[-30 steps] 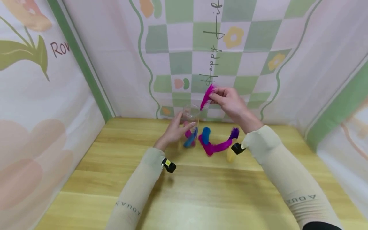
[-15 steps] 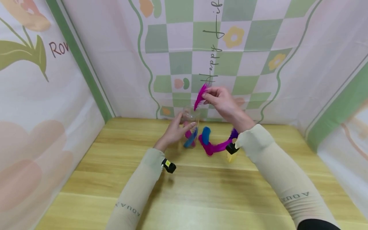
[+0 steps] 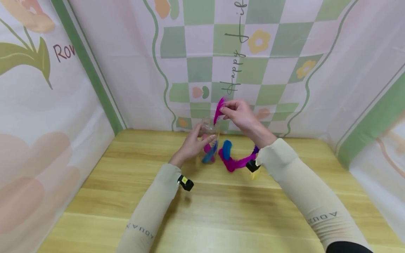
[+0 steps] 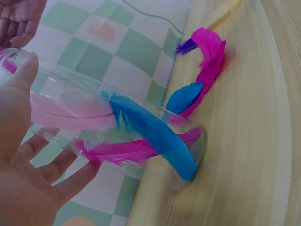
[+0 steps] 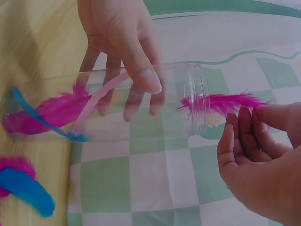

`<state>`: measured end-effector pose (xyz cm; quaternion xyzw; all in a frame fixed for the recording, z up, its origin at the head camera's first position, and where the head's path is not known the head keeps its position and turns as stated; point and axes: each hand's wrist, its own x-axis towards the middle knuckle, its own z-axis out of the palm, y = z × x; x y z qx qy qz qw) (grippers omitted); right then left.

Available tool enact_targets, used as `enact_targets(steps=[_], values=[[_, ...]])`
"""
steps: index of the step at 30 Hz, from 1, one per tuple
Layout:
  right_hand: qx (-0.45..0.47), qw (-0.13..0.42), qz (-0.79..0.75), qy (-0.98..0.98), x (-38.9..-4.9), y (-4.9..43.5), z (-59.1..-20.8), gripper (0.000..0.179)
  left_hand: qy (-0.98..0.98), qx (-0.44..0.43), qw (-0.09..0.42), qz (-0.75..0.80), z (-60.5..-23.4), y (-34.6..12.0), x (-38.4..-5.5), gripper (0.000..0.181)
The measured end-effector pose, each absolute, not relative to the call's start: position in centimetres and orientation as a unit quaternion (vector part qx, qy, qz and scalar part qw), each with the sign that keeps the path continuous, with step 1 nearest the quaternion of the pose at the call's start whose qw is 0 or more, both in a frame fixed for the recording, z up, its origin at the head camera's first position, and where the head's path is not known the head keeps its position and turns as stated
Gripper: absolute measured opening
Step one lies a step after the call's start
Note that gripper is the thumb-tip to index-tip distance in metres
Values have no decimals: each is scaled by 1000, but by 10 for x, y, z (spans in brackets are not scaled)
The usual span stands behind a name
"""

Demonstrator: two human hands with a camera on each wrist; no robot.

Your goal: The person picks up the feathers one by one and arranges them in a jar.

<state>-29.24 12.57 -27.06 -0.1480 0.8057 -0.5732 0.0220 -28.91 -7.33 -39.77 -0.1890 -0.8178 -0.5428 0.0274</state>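
My left hand (image 3: 191, 142) holds a tall clear jar (image 5: 155, 127) upright on the table, thumb on one side and fingers on the other. In the left wrist view the jar contains a blue feather (image 4: 160, 134), a light pink feather (image 4: 70, 113) and a magenta feather (image 4: 127, 151). Above the mouth, my right hand (image 3: 242, 114) pinches another magenta feather (image 5: 235, 101) between thumb and fingertips. That feather's lower tip is inside the threaded neck, as the right wrist view shows; its upper part sticks out.
Right of the jar, a blue feather (image 3: 226, 149) lies against magenta feathers (image 3: 231, 165) on the wooden table (image 3: 209, 214). A purple feather (image 3: 256, 149) and a yellow feather (image 3: 254, 175) lie farther right, partly covered by the right wrist. A printed cloth (image 3: 199, 70) hangs behind.
My right hand has moved left and slightly down, bringing the magenta feather from beside the jar into its mouth. The left hand and jar have stayed in place.
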Motion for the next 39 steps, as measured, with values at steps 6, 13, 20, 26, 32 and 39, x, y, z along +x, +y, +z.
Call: enact_targets(steps=[6,13,20,26,32,39], values=[[-133,19,-560,818,-291,122,-272,27,-816,-190,26,-546,-396,-72,-288,59],[-143,21,-545,826,-290,120,-280,24,-814,-199,33,-545,-398,-72,-288,60],[-152,0,-524,838,-288,120,-287,20,-813,-198,32,-547,-399,-73,-286,56],[-162,-12,-482,861,-287,118,-288,18,-808,-203,35,-552,-396,-73,-286,59],[-167,-11,-457,874,-285,114,-289,18,-808,-202,35,-552,-396,-73,-286,58],[-165,-14,-447,879,-284,111,-288,20,-812,-209,42,-544,-396,-73,-288,52]])
